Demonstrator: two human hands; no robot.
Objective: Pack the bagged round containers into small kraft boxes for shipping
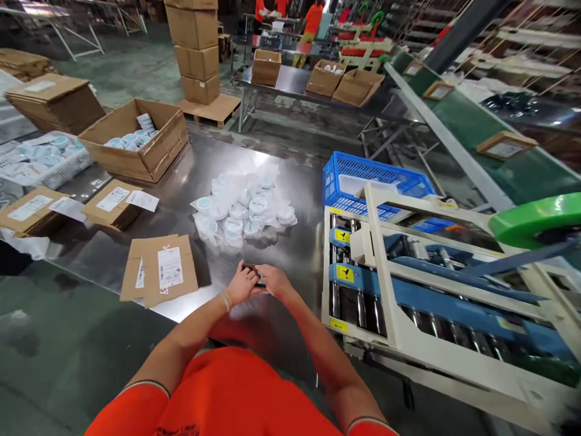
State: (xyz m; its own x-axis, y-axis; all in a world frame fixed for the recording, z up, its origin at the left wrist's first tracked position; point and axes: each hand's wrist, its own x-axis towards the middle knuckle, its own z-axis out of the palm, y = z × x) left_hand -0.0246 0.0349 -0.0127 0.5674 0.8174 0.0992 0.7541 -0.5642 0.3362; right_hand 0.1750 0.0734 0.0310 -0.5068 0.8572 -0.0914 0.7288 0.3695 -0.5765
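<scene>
Near the front edge of the metal table (290,242), my left hand (241,283) and my right hand (273,281) hold a small dark and brown object (258,280) between them. The fingers of both hands are curled round its sides and cover most of it, so I cannot make out what it is. Just beyond them lies a loose pile of clear-bagged round white items (238,212) with teal lettering. Left of my hands are flat brown cardboard pieces (181,280) with white labels, overlapping one another.
Folded labelled cartons (109,217) and an open cardboard box (158,148) of round items stand left. A roller machine (358,281) and blue crate (333,181) border the table's right side. People in orange (313,19) stand far back.
</scene>
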